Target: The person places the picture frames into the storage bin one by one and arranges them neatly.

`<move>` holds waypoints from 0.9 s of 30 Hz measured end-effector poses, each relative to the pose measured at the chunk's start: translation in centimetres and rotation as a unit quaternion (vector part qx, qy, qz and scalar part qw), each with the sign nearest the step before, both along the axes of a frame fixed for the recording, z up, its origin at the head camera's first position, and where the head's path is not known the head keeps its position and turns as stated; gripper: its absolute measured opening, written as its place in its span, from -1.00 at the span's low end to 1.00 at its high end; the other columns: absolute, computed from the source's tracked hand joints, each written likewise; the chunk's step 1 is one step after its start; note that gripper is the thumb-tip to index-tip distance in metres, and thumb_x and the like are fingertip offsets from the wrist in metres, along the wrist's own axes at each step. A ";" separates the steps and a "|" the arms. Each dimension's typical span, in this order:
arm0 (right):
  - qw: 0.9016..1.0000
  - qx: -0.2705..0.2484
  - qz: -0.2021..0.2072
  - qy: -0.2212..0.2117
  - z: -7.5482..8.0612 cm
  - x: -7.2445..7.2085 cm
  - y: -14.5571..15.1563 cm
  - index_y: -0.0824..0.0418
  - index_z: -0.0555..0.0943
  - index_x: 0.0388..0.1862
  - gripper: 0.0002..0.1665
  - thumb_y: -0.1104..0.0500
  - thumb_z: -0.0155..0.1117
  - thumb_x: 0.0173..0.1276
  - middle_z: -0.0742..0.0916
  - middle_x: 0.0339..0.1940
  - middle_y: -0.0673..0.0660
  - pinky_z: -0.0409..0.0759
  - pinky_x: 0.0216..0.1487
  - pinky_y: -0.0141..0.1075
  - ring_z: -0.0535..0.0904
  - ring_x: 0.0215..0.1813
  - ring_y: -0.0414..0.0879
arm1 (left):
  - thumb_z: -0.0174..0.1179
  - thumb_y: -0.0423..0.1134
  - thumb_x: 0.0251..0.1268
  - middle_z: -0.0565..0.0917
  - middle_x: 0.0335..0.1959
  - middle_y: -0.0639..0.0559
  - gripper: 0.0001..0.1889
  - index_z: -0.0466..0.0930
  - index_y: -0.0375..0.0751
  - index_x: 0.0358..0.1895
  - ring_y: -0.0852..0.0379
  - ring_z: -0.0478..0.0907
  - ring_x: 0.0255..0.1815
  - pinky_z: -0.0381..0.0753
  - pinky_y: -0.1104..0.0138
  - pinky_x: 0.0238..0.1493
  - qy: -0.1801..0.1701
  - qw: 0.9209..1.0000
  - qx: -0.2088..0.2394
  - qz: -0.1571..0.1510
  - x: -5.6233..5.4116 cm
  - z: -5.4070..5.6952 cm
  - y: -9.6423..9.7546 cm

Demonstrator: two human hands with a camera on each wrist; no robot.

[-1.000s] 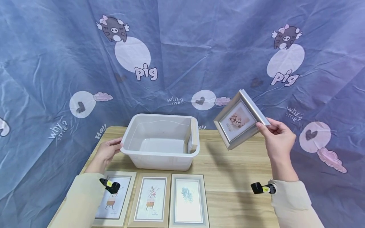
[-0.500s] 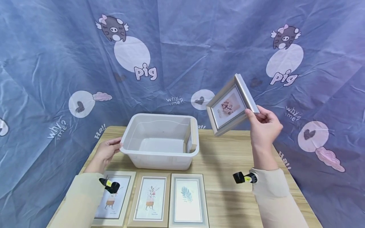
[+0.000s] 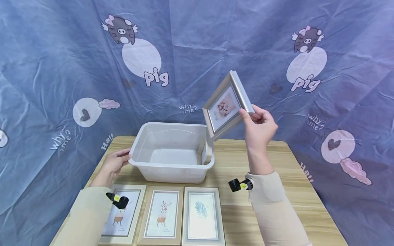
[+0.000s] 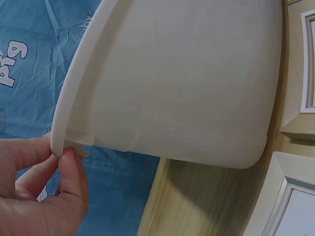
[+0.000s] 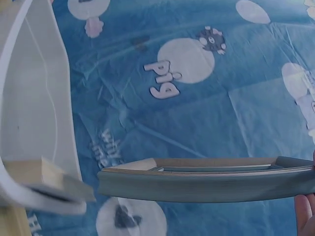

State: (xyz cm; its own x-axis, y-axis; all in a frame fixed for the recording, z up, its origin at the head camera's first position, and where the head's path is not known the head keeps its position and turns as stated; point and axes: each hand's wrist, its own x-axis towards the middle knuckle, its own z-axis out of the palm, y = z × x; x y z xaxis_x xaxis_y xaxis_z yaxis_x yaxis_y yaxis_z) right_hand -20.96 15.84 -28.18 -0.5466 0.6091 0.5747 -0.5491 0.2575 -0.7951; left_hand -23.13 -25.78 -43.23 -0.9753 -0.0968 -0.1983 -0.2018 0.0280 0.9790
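A pale plastic storage bin (image 3: pixel 172 174) stands on the wooden table. My left hand (image 3: pixel 115 164) pinches its left rim between thumb and fingers, seen close in the left wrist view. My right hand (image 3: pixel 261 128) grips a silver picture frame (image 3: pixel 239 91) by its right corner, thumb in front and fingers behind. This frame, with a pink flower picture, is tilted in the air, and its lower corner overlaps the bin's right rim in the head view. Inside the bin, another picture frame (image 3: pixel 208 150) leans upright against the right wall.
Three picture frames lie in a row in front of the bin: a cream one (image 3: pixel 140 208) partly behind the left sleeve, a tan one (image 3: pixel 178 218) and a silvery one with a blue leaf (image 3: pixel 201 223). A blue printed cloth (image 3: pixel 197 51) hangs behind the table (image 3: pixel 264 160).
My right hand has carried the silver picture frame up and to the left, from right of the bin to its right rim. My left hand stays at the bin's left rim.
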 end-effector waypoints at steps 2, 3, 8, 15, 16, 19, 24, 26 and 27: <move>1.000 0.003 0.004 0.000 0.5 0.4 -1.2 0.49 0.66 -0.17 -0.58 0.33 0.56 -0.02 0.64 -0.54 -0.05 0.52 -0.39 -0.48 0.52 -0.48 -0.27 | 0.06 -0.50 0.34 0.52 0.03 -0.13 -0.49 0.21 -0.52 0.33 0.40 0.52 -0.26 0.59 0.53 -0.13 -0.002 1.000 0.001 0.001 0.0 0.0 0.0; 1.000 0.003 0.006 0.001 0.7 0.6 -1.8 0.51 0.65 -0.17 -0.59 0.36 0.55 -0.02 0.64 -0.54 -0.03 0.52 -0.39 -0.48 0.51 -0.48 -0.28 | 0.06 -0.50 0.35 0.50 0.07 -0.17 -0.49 0.21 -0.51 0.33 0.40 0.52 -0.25 0.59 0.53 -0.13 -0.003 1.000 0.000 0.001 0.0 0.0 0.0; 1.000 0.006 0.011 0.003 1.1 1.4 -4.1 0.55 0.63 -0.19 -0.61 0.42 0.52 -0.02 0.68 -0.47 0.21 0.55 -0.33 -0.47 0.52 -0.46 -0.30 | 0.07 -0.47 0.36 0.37 0.24 -0.31 -0.49 0.21 -0.49 0.34 0.41 0.51 -0.23 0.58 0.52 -0.10 -0.007 1.000 -0.009 -0.004 0.0 0.0 0.0; 1.000 0.009 0.002 -0.014 -1.7 -0.1 -6.0 0.50 0.64 -0.20 -0.58 0.35 0.56 -0.04 0.67 -0.46 0.30 0.60 -0.38 -0.50 0.54 -0.43 -0.24 | 0.06 -0.49 0.35 0.36 0.26 -0.33 -0.49 0.21 -0.49 0.34 0.39 0.52 -0.22 0.58 0.51 -0.09 -0.006 1.000 -0.005 -0.005 0.0 0.0 0.0; 1.000 0.009 0.001 -0.015 -2.3 -0.3 -6.3 0.48 0.64 -0.20 -0.57 0.33 0.57 -0.05 0.67 -0.45 0.28 0.61 -0.38 -0.50 0.55 -0.42 -0.22 | 0.06 -0.49 0.35 0.34 0.27 -0.34 -0.48 0.20 -0.49 0.35 0.39 0.52 -0.21 0.58 0.51 -0.09 -0.006 1.000 -0.006 -0.006 0.0 0.0 0.0; 1.000 0.010 -0.001 -0.011 -3.6 -0.8 -7.1 0.43 0.66 -0.22 -0.57 0.26 0.60 -0.07 0.67 -0.41 0.23 0.65 -0.35 -0.46 0.58 -0.36 -0.13 | 0.06 -0.48 0.36 0.30 0.31 -0.36 -0.48 0.20 -0.48 0.35 0.38 0.52 -0.20 0.58 0.51 -0.08 -0.007 1.000 -0.008 -0.007 0.0 0.0 0.0; 1.000 0.010 -0.012 -0.011 -5.6 -1.0 -8.2 0.38 0.66 -0.27 -0.57 0.20 0.62 -0.08 0.65 -0.40 0.16 0.66 -0.36 -0.42 0.58 -0.34 -0.08 | 0.05 -0.48 0.36 0.30 0.30 -0.38 -0.49 0.20 -0.48 0.35 0.37 0.52 -0.20 0.58 0.51 -0.07 -0.007 1.000 -0.011 -0.007 0.0 -0.1 0.1; 1.000 0.008 -0.014 -0.017 -6.4 -1.0 -8.5 0.37 0.66 -0.27 -0.58 0.21 0.62 -0.09 0.63 -0.42 0.14 0.66 -0.38 -0.42 0.56 -0.35 -0.10 | 0.05 -0.47 0.37 0.30 0.30 -0.38 -0.49 0.21 -0.48 0.35 0.37 0.52 -0.19 0.58 0.51 -0.08 -0.008 1.000 -0.015 -0.007 -0.1 -0.1 0.1; 1.000 0.008 -0.015 -0.022 -6.7 -1.0 -8.7 0.37 0.66 -0.27 -0.58 0.21 0.62 -0.09 0.62 -0.42 0.13 0.66 -0.38 -0.42 0.55 -0.36 -0.10 | 0.06 -0.47 0.37 0.30 0.30 -0.37 -0.49 0.21 -0.47 0.35 0.37 0.51 -0.19 0.58 0.52 -0.08 -0.009 1.000 -0.020 -0.007 -0.1 -0.1 0.1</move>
State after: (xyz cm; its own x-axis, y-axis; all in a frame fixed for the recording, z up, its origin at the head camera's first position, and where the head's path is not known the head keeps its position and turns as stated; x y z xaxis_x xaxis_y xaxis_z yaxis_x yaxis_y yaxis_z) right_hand -21.97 7.16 -34.93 -0.5533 0.6169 0.5597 -0.5054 0.2855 -0.8143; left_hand -23.24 -25.66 -43.37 -0.9730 -0.0907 -0.2122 -0.2187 0.0694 0.9733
